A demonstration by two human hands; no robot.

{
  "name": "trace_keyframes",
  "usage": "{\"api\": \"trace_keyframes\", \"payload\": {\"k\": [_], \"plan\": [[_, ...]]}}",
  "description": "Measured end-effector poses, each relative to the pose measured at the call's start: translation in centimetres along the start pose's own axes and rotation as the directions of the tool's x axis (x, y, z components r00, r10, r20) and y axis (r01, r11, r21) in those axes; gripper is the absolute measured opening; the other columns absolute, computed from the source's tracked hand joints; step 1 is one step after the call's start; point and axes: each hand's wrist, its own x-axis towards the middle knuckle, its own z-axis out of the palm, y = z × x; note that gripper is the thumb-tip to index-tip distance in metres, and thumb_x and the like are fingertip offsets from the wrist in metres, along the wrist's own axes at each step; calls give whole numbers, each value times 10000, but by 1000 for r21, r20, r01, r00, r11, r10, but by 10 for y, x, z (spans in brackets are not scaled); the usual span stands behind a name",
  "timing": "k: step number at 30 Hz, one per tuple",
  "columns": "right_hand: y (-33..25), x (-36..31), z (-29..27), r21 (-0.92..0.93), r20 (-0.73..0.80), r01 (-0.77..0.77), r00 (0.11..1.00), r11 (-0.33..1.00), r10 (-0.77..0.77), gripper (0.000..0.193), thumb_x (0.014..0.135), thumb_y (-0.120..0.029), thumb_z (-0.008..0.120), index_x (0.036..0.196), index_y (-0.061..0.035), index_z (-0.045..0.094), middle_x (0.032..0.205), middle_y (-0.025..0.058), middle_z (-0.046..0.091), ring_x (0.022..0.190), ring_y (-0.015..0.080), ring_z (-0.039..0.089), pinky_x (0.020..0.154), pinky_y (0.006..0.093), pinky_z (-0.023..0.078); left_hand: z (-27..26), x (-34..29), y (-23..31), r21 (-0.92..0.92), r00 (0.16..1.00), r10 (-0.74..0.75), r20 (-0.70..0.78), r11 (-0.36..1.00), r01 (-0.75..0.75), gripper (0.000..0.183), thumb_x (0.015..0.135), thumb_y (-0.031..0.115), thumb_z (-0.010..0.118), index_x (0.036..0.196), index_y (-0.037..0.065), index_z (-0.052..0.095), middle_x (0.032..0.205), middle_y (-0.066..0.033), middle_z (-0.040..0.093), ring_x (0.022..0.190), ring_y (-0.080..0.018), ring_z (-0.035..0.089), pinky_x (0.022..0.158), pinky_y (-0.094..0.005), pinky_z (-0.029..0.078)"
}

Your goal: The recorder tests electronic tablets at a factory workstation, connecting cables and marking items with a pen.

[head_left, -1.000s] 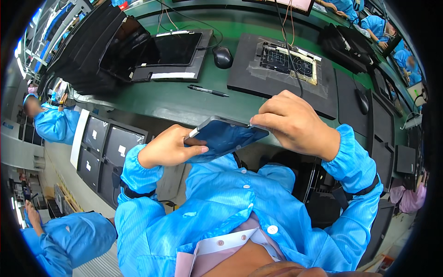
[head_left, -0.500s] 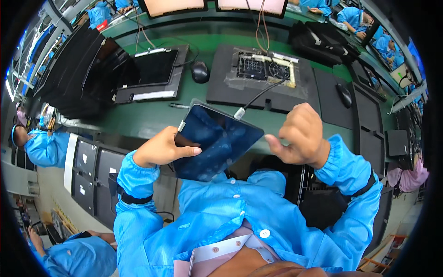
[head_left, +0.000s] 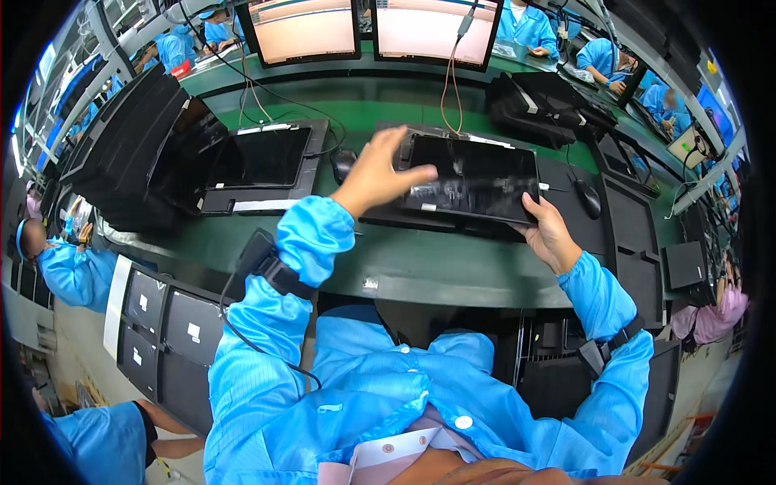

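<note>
A dark-screened tablet (head_left: 477,182) lies face up over a black fixture pad (head_left: 390,215) on the green bench. The thumb of my right hand (head_left: 550,233) presses on its lower right corner, with the fingers hidden underneath. A small white connector (head_left: 543,187) shows at the tablet's right edge. My left hand (head_left: 376,176) is at the tablet's left end, thumb and fingers spread; whether it touches the tablet I cannot tell. Another tablet (head_left: 263,158) rests on a pad to the left.
Black trays (head_left: 121,153) are stacked at the far left, and black cases (head_left: 537,105) lie at the back right. Two monitors (head_left: 303,32) stand behind. One mouse (head_left: 343,165) sits between the pads, another mouse (head_left: 588,200) at the right. Cables (head_left: 449,97) hang down over the bench.
The tablet has moved from near my lap, where my left hand held it, forward onto the fixture pad. My right hand now grips it; my left has let go and spread its fingers.
</note>
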Motion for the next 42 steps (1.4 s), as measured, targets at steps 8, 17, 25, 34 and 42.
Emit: {"api": "trace_keyframes", "payload": {"k": [8,17,25,34,42], "plan": [[-7,32,1,-81,-83,-83,994,993,76,349,1019,-265,617,1222,11,547,1183,122,643,1069,239,660,971,415,556,43,-21,-5,303,959,-160,234,949,85,1142,668,679,822,1525,52,402,1613,-253,250,1494,-511,158,1234,-531,168],[-32,17,-35,-962,255,266,955,55,-151,639,871,-308,786,1381,-10,544,1106,133,568,800,187,585,738,323,509,50,-28,-14,318,988,37,147,944,-83,845,828,568,747,1394,-24,539,1546,-268,380,1476,-399,309,1235,-492,191],[-36,-5,-43,-912,357,259,883,-319,-304,470,895,-409,696,1165,-31,624,1113,178,598,1051,368,636,877,454,531,49,-30,-16,318,997,-9,75,948,-15,720,821,449,799,1361,19,595,1543,-220,421,1434,-398,383,1186,-449,317],[-64,-123,-224,-760,-586,-598,800,-255,-131,608,882,-502,660,1185,24,682,1133,225,709,1120,374,657,941,444,515,54,-24,-24,339,994,44,99,938,-75,790,832,446,787,1419,-9,517,1531,-238,424,1417,-406,398,1192,-450,309],[-110,-219,-129,-974,-170,-209,414,88,-894,406,1039,-245,595,1291,74,603,1222,198,682,1091,232,651,971,312,488,29,-53,52,-189,936,280,-211,928,-320,641,836,325,794,1345,5,572,1382,-212,548,1316,-389,498,1122,-456,392]]}}
